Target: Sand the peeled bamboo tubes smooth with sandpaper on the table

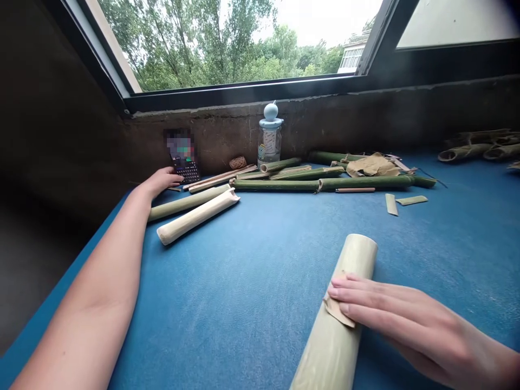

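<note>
My right hand (410,314) presses a small tan piece of sandpaper (338,314) against a thick pale bamboo tube (327,352), fingers laid together across it. The tube lies slanted on the blue table, its near end cut off by the bottom of the view. My left arm stretches far forward along the left side. At its end, my left hand (160,181) has its fingers extended at the lower left edge of a phone (187,162), which leans against the wall with its screen blurred. Beside the left forearm lie a bamboo stick (190,201) and a pale split bamboo piece (199,216).
Green bamboo lengths (280,185) lie along the back of the blue table (244,281), with a torn brown sheet (374,164) on them. A lidded bottle (270,138) and twine (238,162) stand near the wall. Bamboo strips (391,205) and tubes (467,153) lie right.
</note>
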`<action>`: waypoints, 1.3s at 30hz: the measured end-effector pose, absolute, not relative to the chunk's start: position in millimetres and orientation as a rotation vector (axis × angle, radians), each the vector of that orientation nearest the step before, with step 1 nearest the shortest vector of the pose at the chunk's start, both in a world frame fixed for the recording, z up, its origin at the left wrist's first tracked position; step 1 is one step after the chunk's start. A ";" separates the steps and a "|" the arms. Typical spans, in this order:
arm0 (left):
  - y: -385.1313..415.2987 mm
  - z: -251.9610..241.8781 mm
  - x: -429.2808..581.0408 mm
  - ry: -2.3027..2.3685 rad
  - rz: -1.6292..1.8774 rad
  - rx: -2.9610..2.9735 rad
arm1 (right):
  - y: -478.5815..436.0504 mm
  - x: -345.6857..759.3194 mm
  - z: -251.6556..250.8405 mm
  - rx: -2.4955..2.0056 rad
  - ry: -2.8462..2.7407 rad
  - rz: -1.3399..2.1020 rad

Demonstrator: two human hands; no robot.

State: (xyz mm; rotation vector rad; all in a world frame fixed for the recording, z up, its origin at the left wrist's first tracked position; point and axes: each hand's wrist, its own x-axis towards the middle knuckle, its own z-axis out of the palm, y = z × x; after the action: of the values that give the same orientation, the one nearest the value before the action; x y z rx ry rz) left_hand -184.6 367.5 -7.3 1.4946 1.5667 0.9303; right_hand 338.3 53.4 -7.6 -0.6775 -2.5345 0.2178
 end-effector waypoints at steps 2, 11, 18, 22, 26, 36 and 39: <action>368.5 -8.0 -185.9 1.576 0.914 1.537 | 54.0 339.6 -8.2 -0.737 -2.504 0.225; 365.2 -4.0 -179.1 1.766 0.872 1.654 | 58.2 346.6 -18.3 -0.872 -2.319 0.338; 364.6 -5.8 -177.7 1.646 0.987 1.484 | 76.2 368.2 -22.4 -1.162 -2.193 0.255; 365.8 -6.7 -178.8 1.671 1.029 1.471 | 72.6 365.9 -22.4 -1.156 -2.216 0.260; 366.6 -6.9 -178.3 1.672 0.951 1.532 | 71.0 362.9 -21.4 -1.116 -2.233 0.226; 359.7 -1.8 -155.7 2.064 0.745 1.767 | 65.5 349.7 -14.5 -0.940 -2.314 0.208; 362.6 -3.4 -161.4 1.989 0.802 1.761 | 67.0 351.7 -14.8 -0.936 -2.317 0.218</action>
State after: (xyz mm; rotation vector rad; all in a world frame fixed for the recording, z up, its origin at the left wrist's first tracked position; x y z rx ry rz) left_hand -161.4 362.6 -3.4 1.7613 1.9895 0.8023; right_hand 351.7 67.0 -14.8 -0.9364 -2.3172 0.2177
